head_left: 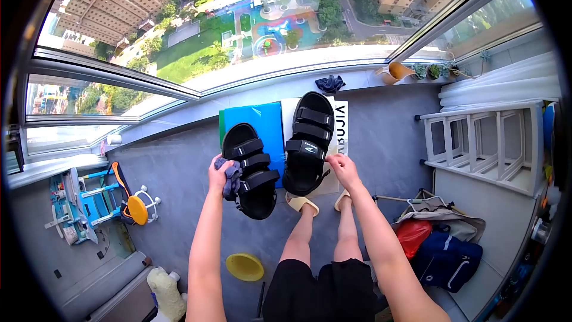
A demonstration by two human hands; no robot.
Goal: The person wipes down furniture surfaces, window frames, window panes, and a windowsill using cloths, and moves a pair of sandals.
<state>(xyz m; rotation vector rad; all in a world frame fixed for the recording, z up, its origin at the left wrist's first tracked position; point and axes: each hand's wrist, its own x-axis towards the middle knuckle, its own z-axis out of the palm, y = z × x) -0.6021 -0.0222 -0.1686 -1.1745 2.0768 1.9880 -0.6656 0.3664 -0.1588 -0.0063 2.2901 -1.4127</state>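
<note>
Two black strapped sandals are in front of me. My left hand (221, 173) is closed on a crumpled grey-purple cloth (232, 182), which presses against the side of the left sandal (250, 170). At the side of the right sandal (308, 143), my right hand (342, 170) pinches a strap near its heel. Both sandals have several straps across an open footbed. Beneath them are a blue sheet or folder (271, 122) and a white board with black letters (341, 119).
A dark crumpled cloth (330, 84) lies by the window ledge. A yellow basin (245, 267) stands on the floor. At the right are a white rack (482, 143) and bags (447, 261). A small blue desk and chair (138, 209) stand at the left.
</note>
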